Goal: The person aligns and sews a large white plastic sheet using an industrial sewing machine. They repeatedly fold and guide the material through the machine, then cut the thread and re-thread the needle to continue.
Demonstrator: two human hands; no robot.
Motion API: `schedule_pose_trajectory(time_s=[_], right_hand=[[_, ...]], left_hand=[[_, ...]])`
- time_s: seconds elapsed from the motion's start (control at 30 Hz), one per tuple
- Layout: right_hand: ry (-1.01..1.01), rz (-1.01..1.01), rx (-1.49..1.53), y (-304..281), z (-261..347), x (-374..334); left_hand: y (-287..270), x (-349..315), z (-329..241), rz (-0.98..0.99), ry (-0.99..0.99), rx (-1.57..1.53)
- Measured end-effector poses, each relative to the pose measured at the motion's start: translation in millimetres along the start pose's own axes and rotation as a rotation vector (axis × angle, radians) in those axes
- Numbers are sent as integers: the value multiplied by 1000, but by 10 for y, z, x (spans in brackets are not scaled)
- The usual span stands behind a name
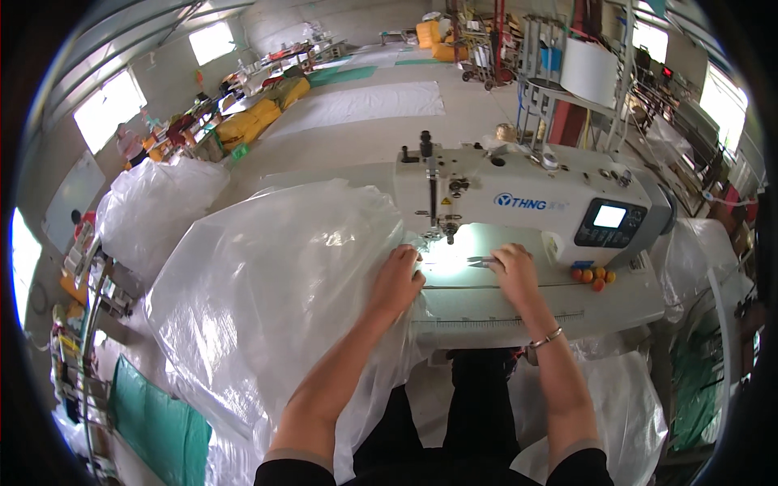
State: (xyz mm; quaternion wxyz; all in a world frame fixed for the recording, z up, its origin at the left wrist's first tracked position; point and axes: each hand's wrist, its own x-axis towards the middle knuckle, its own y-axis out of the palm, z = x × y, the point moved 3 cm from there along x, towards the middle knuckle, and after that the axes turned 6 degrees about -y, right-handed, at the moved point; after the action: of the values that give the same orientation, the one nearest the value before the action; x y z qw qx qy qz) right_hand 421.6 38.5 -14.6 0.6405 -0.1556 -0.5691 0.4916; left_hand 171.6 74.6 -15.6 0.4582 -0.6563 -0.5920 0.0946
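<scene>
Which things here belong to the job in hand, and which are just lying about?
In the job, it seems:
clear plastic sheeting, at the left hand
small metal snips, in the right hand
sewing machine

Apparently just lying about:
small orange-red round things
green sheet
yellow bundles

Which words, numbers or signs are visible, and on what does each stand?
I copy no printed words.
White metal sewing machine: blue lettering, front.
Yellow triangular sticker: details too small.
Black rectangular control panel: bright screen, unreadable.
Small blue rectangular label: unreadable.
Thin black ruler marks: any numbers too small.
</scene>
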Motion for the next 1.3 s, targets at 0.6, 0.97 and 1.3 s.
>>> schedule_pose_trajectory(time_s=[0.6,0.97,1.3], right_hand=[[-12,-8,111,65,814,-211],[63,-63,6,433,967,-104],[174,-26,-85,926,1237,380]], left_hand=[[65,218,155,-59,-108,257],[-564,-360,612,-192,-107,168],[-725,-596,493,-137,-60,116]])
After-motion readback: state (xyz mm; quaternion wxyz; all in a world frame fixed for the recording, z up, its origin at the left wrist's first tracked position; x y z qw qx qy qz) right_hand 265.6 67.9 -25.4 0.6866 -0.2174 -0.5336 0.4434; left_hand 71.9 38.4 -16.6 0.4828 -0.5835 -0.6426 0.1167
